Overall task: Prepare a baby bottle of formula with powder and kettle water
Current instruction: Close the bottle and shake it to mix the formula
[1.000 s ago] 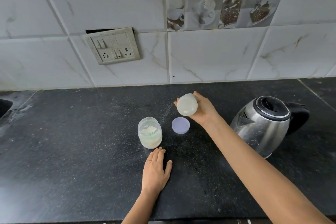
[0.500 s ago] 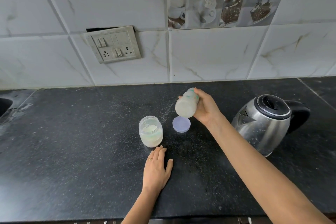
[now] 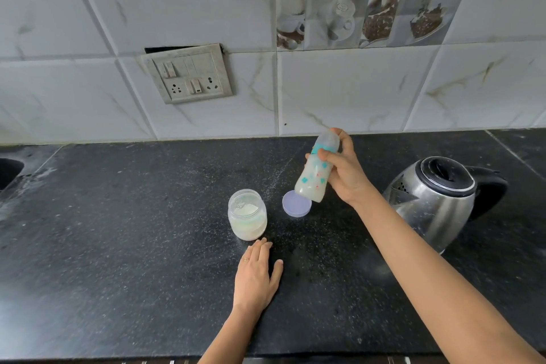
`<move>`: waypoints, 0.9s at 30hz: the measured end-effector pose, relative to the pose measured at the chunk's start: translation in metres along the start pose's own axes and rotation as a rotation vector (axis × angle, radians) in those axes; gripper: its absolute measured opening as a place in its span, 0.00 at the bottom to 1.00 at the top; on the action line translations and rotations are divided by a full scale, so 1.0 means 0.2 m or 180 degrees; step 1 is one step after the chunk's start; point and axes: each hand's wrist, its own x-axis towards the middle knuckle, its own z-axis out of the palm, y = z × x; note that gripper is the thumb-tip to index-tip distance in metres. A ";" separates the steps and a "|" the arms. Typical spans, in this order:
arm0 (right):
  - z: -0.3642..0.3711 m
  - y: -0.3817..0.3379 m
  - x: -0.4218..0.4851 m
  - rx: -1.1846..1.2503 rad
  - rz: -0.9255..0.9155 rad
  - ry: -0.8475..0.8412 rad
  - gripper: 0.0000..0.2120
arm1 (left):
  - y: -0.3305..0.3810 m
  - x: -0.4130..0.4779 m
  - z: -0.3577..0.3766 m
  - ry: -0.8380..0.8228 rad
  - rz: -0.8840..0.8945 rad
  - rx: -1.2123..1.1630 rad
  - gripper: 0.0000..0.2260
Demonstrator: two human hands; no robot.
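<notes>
Right hand (image 3: 344, 177) gripping tilted milky patterned baby bottle (image 3: 315, 171) at frame centre, left hand (image 3: 256, 275) flat, fingers straight, on black speckled counter (image 3: 118, 230)

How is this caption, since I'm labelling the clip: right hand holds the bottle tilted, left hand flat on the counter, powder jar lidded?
One slip: the head view shows the powder jar open, its purple lid lying on the counter beside it. The right hand does hold the bottle tilted, the left hand flat on the counter.
</notes>
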 end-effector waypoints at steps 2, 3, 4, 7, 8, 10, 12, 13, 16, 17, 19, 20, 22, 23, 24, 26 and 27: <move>-0.01 0.02 -0.01 0.0245 0.0160 -0.0073 0.21 | 0.00 0.00 0.00 -0.0007 0.0008 -0.0002 0.20; -0.02 0.03 -0.02 0.0432 0.0251 -0.0123 0.19 | 0.00 -0.01 0.00 -0.0005 0.0015 -0.0009 0.20; -0.02 0.04 -0.03 0.0502 0.0261 -0.0082 0.18 | 0.00 -0.01 0.00 -0.0003 0.0024 -0.0015 0.20; 0.00 0.05 -0.02 0.0612 0.0127 0.0226 0.16 | 0.00 0.00 -0.01 -0.0012 0.0017 -0.0012 0.20; 0.01 0.06 -0.02 0.0873 0.0214 0.0408 0.14 | 0.00 0.00 -0.01 -0.0013 0.0014 -0.0007 0.20; 0.03 0.07 -0.02 0.1440 0.0548 0.0691 0.08 | 0.00 0.00 -0.01 -0.0003 0.0016 -0.0011 0.20; 0.04 0.08 -0.05 0.1703 0.0860 0.0700 0.09 | 0.00 0.00 -0.01 -0.0004 0.0017 -0.0025 0.20; 0.05 0.08 -0.06 0.1747 0.0954 0.0632 0.11 | 0.00 0.00 -0.01 -0.0004 0.0016 -0.0031 0.20; 0.07 0.09 -0.07 0.1294 0.0765 0.0348 0.14 | 0.00 0.01 -0.01 -0.0027 0.0002 -0.0025 0.20; 0.07 0.09 -0.07 0.1132 0.0592 0.0173 0.17 | 0.01 0.01 -0.01 -0.0037 0.0001 -0.0025 0.20; 0.05 0.07 -0.08 0.1022 0.0368 -0.0423 0.25 | 0.01 0.00 -0.01 -0.0036 0.0000 -0.0037 0.20; 0.03 0.06 -0.09 0.0950 0.0341 -0.0801 0.28 | 0.01 0.00 -0.01 -0.0033 -0.0005 -0.0043 0.20; 0.01 0.04 -0.10 0.0720 0.0336 -0.1342 0.30 | 0.01 0.00 -0.01 -0.0028 -0.0010 -0.0042 0.20; 0.01 0.04 -0.10 0.0733 0.0363 -0.1425 0.31 | 0.01 0.00 -0.01 -0.0029 -0.0008 -0.0042 0.20; 0.02 0.03 -0.09 0.0864 0.0446 -0.1366 0.31 | 0.01 0.00 -0.01 -0.0030 -0.0007 -0.0043 0.20; 0.05 0.03 -0.06 0.1293 0.0753 -0.0847 0.29 | 0.01 0.00 -0.01 -0.0029 -0.0017 -0.0040 0.20; 0.06 0.04 -0.05 0.1411 0.0810 -0.0487 0.25 | 0.01 0.00 -0.01 -0.0035 -0.0022 -0.0039 0.20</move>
